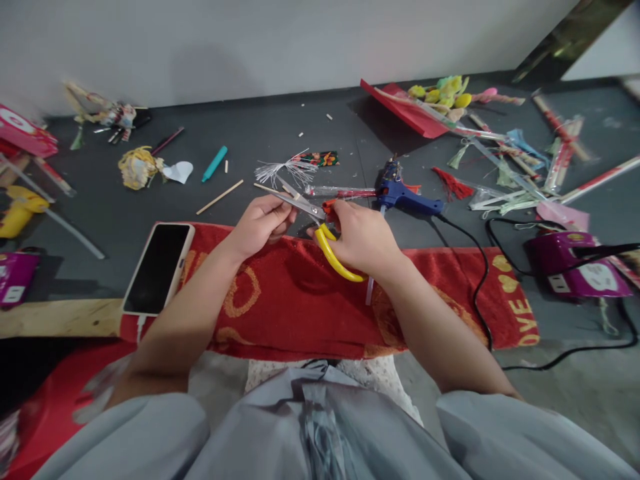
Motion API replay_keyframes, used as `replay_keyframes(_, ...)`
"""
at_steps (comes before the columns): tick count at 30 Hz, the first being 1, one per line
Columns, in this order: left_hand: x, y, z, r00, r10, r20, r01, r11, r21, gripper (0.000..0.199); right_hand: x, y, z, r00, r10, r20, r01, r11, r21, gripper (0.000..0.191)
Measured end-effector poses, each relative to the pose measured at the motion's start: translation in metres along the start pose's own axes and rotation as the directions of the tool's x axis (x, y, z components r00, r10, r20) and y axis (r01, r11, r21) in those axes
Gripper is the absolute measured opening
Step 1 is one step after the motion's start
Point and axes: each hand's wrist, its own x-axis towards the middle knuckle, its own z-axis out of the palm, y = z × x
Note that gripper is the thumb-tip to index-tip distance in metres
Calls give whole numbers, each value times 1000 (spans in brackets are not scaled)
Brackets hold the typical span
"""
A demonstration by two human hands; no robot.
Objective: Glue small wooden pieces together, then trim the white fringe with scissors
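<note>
The scissors (341,257) have a yellow plastic handle and shiny metal blades, which stand a little apart; they are above the far edge of the red towel (310,313). The right hand (363,233) is curled around this handle, with the fingers bent. Beyond the same edge of the towel, the left hand (265,223) is nearly closed and pinches a thin pale stick (262,187) between thumb and fingers, close to the blades. Both forearms reach forward across the towel and come together toward its middle.
</note>
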Motion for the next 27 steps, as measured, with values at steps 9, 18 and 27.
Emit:
replay_keyframes(9,-2,0,0,997,54,51,-57,997,58,42,0,3,4,986,-127,-109,126,992,-11,63)
replay_keyframes(18,2,-10,3,991,136,-11,-132,977,167,46,1,3,5,992,-81,-96,87,994,60,41)
replay_keyframes(27,7,-19,-1,948,295,-122,-243,915,323,41,1,3,1,1000,-6,-9,8,974,227,56)
